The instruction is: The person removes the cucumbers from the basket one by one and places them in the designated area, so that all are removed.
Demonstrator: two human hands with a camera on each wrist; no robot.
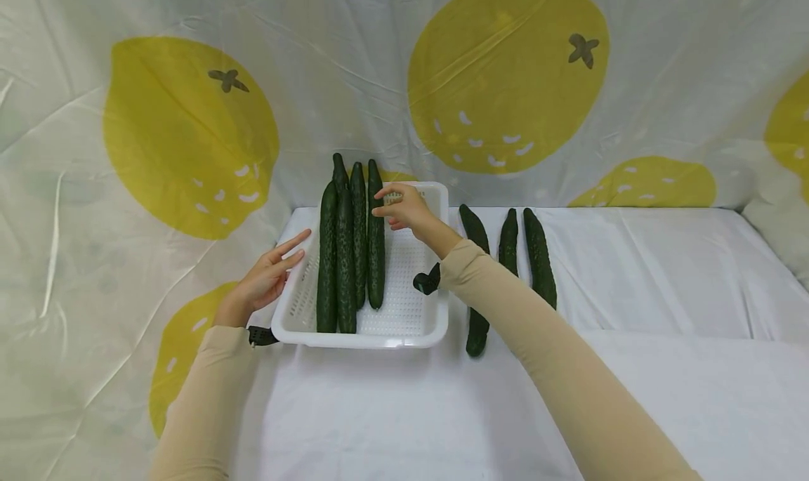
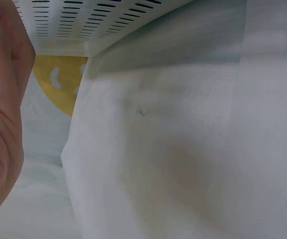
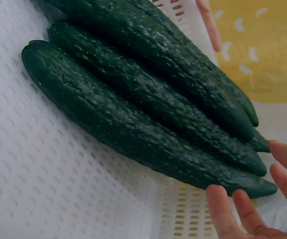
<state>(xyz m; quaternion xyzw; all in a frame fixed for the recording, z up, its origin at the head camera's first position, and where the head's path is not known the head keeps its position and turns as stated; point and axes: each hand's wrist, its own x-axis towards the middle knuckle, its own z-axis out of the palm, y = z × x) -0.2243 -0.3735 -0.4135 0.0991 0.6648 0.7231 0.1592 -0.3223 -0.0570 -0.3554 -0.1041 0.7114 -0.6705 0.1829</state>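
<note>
Several cucumbers [image 1: 345, 256] laid lengthwise in white basket [image 1: 366, 341], far ends jutting past rear rim. Right hand [image 1: 409, 208] released, fingers spread at far end of rightmost one; fingertip contact can't be confirmed. Left hand [image 1: 268, 276] held at left basket wall, fingers extended, nothing grasped. Three more cucumbers [image 1: 508, 242] laid on white cloth [image 1: 379, 411], right of basket, partly blocked by right sleeve [image 1: 537, 340]. Lemon-print sheet [image 1: 347, 60] hung behind.
</note>
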